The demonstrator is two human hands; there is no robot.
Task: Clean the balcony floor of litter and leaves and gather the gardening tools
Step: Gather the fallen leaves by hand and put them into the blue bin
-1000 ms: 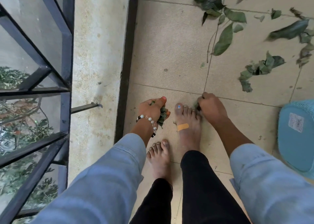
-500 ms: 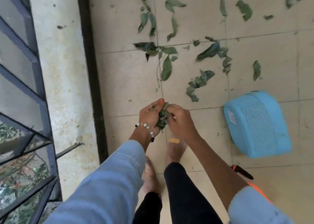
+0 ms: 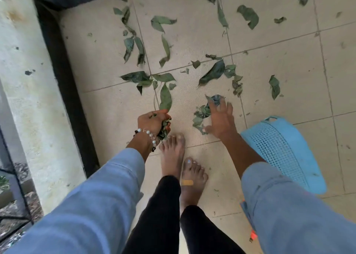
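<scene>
now | hands (image 3: 153, 122) 2 | leaf wad (image 3: 163, 130) 1 | basket (image 3: 285, 151) 1

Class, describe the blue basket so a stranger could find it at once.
Start at the beige tiled floor scattered with green leaves. Beside the right hand lies a light blue plastic mesh basket, tipped on its side. It is the only blue object on the floor.

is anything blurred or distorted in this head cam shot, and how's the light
Head view: the right hand and the leaves near the top edge are smeared by motion; the left hand gripping a leaf bundle is sharper. The wide lens bends the floor tile lines and the black border. Light is soft and even, with no glare and only faint shadows.
</scene>
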